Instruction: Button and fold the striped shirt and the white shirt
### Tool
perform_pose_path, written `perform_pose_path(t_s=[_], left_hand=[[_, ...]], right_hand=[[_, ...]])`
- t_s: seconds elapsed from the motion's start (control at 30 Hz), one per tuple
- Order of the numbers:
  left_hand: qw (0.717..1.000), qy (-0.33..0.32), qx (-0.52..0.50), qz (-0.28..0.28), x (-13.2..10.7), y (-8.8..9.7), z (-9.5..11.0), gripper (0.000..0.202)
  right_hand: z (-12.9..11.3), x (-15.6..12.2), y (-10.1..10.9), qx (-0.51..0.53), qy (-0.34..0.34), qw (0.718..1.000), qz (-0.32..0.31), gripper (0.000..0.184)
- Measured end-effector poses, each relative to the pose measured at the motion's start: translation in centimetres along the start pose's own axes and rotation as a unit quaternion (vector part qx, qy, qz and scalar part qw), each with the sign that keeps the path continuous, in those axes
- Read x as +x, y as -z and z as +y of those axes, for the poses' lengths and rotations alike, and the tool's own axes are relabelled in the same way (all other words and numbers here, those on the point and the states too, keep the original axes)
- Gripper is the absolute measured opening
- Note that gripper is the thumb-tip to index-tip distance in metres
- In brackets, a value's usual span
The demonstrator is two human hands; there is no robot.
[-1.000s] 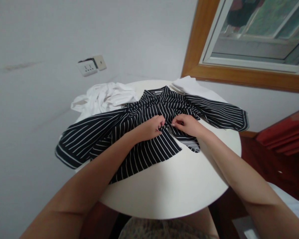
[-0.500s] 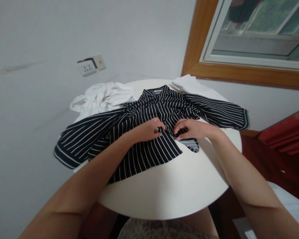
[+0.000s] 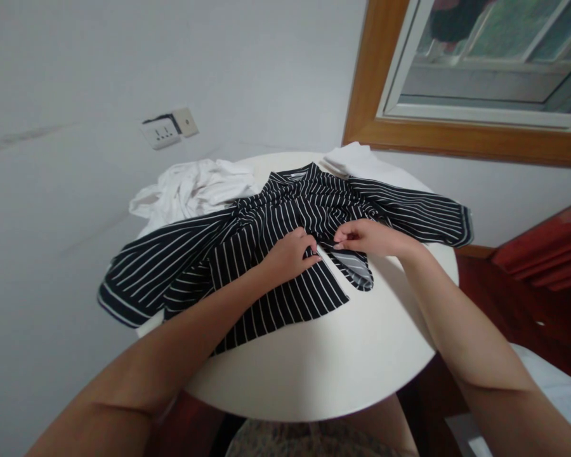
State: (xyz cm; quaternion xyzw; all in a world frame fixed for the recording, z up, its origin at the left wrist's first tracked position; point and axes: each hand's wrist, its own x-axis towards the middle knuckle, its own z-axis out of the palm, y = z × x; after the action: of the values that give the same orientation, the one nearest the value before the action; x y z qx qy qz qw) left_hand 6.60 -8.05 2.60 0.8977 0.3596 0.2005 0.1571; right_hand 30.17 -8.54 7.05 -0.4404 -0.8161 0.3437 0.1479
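Note:
A black shirt with white stripes point(image 3: 276, 298) lies spread on the white round table point(image 3: 314, 374), collar at the far side and sleeves out to both sides. Its front is parted at the lower middle. My left hand point(image 3: 291, 255) is closed on the edge of the left front panel, thumb and fingers curled together there. Just across the gap, my right hand point(image 3: 374, 237) pinches the edge of the other panel, whose lower corner is turned over and shows its pale grey inner side.
Crumpled white cloth point(image 3: 190, 190) lies at the table's back left. Folded white cloth point(image 3: 361, 162) sits at the back right, partly under a sleeve. Behind are a wall with a socket point(image 3: 160, 132) and a wood-framed window point(image 3: 361, 127). A red curtain point(image 3: 547, 244) hangs at right.
My right hand has shifted slightly up and its fingers have closed on the panel edge. The turned-over corner shows more of its inner side, and the gap between the panels shows more clearly.

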Motion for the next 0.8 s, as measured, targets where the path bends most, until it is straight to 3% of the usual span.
perform_pose_path(t_s=[0.3, 0.53, 0.7, 0.8], left_hand=[[0.994, 0.008, 0.105, -0.028, -0.1, 0.0, 1.3, 0.018], [0.992, -0.003, 0.12, -0.047, -0.2, 0.9, 1.0, 0.02], [0.995, -0.015, 0.065, -0.076, 0.0, 1.9, 0.2, 0.023], [0.993, 0.01, -0.015, -0.115, 0.4, 2.6, -0.5, 0.025]], right_hand=[[-0.1, -0.2, 0.1, 0.087, 0.018, 0.996, -0.018, 0.025], [-0.2, 0.3, -0.9, 0.19, 0.01, 0.982, -0.008, 0.023], [0.5, 1.5, -2.4, 0.219, -0.019, 0.976, 0.01, 0.022], [0.7, 2.0, -3.2, 0.221, -0.018, 0.974, 0.04, 0.021]])
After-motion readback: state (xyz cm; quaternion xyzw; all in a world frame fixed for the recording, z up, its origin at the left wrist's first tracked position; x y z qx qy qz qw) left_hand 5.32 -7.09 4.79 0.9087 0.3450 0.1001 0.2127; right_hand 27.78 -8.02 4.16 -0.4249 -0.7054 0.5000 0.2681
